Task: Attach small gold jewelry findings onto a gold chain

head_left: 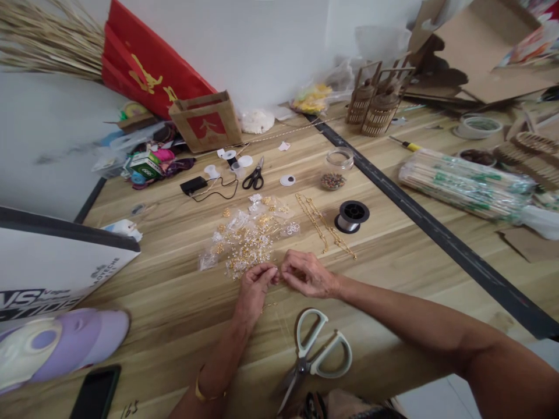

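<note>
1. Nearest, white-handled scissors [303, 365] lay on the bench [174, 326], handles spread; a dark phone [95, 396] lay well to their left.
2. The left hand [257, 285] had its thumb and forefinger pinched together. Any item between them was too small to tell.
3. The right hand [309, 273] stood just beside it, fingers curled, thumb and forefinger brought together; its contents could not be told.
4. Clear and gold beads [251, 250] lay loose just beyond the left hand, among small plastic bags.
5. Gold chains [335, 235] lay beyond the right hand, beside a black spool [353, 215].
6. Farther off were black-handled scissors [254, 177] and a clear jar [333, 180] containing multicoloured pieces.
</note>
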{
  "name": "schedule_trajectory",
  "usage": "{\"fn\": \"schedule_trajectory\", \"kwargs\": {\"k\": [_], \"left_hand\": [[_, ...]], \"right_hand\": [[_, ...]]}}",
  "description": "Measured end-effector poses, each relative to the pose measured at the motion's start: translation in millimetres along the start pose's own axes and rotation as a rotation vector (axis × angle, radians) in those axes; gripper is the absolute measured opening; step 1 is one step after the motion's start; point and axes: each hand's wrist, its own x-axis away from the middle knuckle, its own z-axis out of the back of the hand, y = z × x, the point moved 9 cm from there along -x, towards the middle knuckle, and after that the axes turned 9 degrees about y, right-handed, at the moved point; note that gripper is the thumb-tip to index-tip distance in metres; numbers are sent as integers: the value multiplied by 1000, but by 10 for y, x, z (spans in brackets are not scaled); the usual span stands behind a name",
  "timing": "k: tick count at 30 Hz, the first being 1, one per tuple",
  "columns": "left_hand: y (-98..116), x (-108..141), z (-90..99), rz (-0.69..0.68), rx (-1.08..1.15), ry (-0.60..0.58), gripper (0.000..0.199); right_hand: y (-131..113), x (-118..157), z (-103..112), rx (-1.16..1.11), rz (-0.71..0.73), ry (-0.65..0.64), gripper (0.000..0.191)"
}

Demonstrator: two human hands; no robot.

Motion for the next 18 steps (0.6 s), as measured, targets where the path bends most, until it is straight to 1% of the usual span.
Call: {"fn": "schedule_trajectory", "kwargs": {"k": [9, 15, 18], "left_hand": [[-13, 8, -20, -9, 1, -32, 16], [-34, 3, 4, 4, -16, -18, 17], [-17, 1, 5, -16, -23, -27, 15]], "right_hand": [[7, -1, 2, -3, -2, 12, 6], [-1, -6, 5, -5, -13, 6, 6], [-5, -9, 3, 6, -9, 6, 6]]}}
